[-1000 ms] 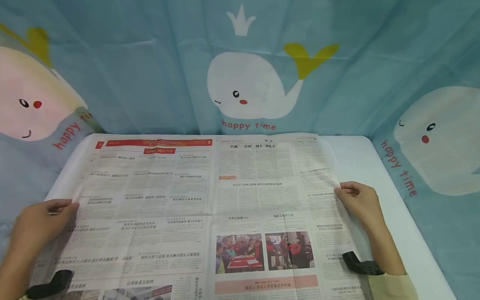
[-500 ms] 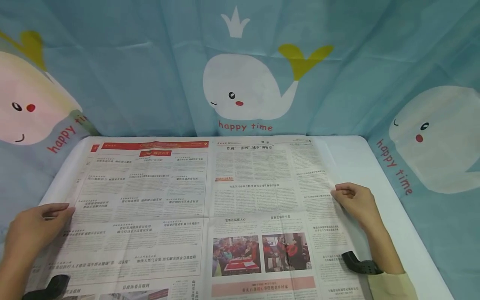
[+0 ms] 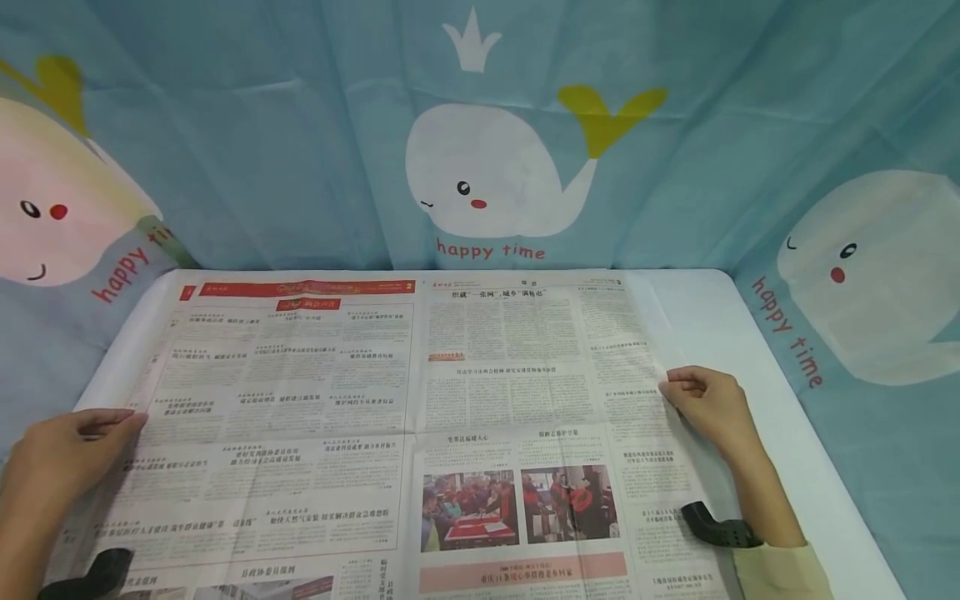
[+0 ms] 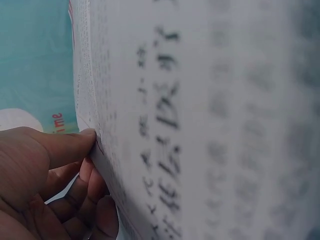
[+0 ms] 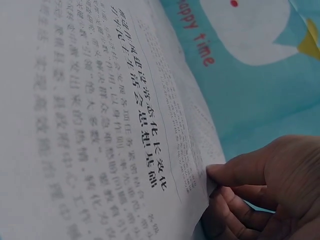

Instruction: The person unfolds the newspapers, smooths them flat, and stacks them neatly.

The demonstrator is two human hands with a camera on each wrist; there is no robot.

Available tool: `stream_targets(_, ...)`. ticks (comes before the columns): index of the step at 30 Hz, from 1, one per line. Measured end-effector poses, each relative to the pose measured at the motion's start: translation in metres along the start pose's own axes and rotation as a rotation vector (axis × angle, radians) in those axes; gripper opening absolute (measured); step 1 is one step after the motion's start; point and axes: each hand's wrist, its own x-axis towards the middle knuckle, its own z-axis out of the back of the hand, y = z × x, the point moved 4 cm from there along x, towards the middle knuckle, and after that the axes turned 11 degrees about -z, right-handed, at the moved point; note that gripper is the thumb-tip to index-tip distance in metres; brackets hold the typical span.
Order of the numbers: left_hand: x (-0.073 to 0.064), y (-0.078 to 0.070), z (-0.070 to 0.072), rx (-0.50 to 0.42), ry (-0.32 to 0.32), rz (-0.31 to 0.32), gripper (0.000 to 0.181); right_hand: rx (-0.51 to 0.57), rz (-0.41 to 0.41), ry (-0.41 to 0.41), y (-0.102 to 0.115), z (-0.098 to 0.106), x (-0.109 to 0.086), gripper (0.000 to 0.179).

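Observation:
A newspaper [image 3: 375, 400] is spread wide across the white table, its two pages meeting at a fold in the middle. Its left page has a red banner along the top; two colour photos sit low on the right page. My left hand [image 3: 67, 458] pinches the left edge between thumb and fingers. On the opposite side, my right hand [image 3: 708, 408] pinches the right edge the same way. Both wrist views show the thumb [image 4: 75, 145] on the near face of the sheet and the fingers [image 5: 232, 212] behind it. The lower part of the newspaper runs out of the head view.
The white table [image 3: 720, 325] shows along the right side and at the left corner. Behind it and at both sides hangs a blue curtain [image 3: 300, 167] printed with whales. A black strap device [image 3: 716, 527] sits on each wrist.
The newspaper and left hand have shifted slightly left and down in the head view, partly with the camera's own movement. Both hands keep their pinch on the edges.

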Motion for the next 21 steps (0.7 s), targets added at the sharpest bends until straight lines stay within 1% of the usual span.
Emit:
stream_targets(2, 0.006, 0.007, -0.003, 0.012, 0.010, -0.004, 0.049, -0.006, 0.004, -0.003, 0.000, 0.000, -0.001, 0.036)
stream_targets(3, 0.007, 0.006, -0.003, 0.020, 0.017, -0.010, 0.050, -0.012, 0.005, -0.005, 0.000, 0.000, -0.001, 0.036)
stream_targets(5, 0.008, 0.003, -0.002, 0.037, 0.029, -0.033, 0.049, -0.027, 0.010, -0.016, 0.000, 0.000, -0.001, 0.035)
stream_targets(7, 0.008, 0.000, -0.001, 0.050, 0.027, -0.062, 0.047, -0.041, 0.015, -0.031, 0.001, 0.001, -0.002, 0.034)
stream_targets(9, 0.006, -0.007, 0.001, 0.064, 0.023, -0.092, 0.044, -0.055, 0.021, -0.045, 0.002, 0.001, -0.003, 0.033)
stream_targets(11, 0.009, -0.006, -0.001, 0.074, 0.015, -0.106, 0.044, -0.062, 0.022, -0.056, 0.004, 0.002, -0.004, 0.032)
stream_targets(13, 0.011, -0.007, -0.002, 0.075, 0.019, -0.111, 0.047, -0.066, 0.025, -0.071, 0.004, 0.004, -0.005, 0.033)
stream_targets(16, 0.010, -0.014, -0.001, 0.062, 0.003, -0.137, 0.056, -0.070, 0.037, -0.114, 0.005, 0.006, -0.006, 0.033)
stream_targets(19, 0.007, -0.026, 0.004, 0.036, -0.050, -0.214, 0.061, -0.071, 0.076, -0.152, 0.008, 0.007, -0.006, 0.035)
stream_targets(21, 0.004, -0.035, 0.007, 0.017, -0.098, -0.288, 0.060, -0.071, 0.117, -0.164, 0.010, 0.007, -0.006, 0.037)
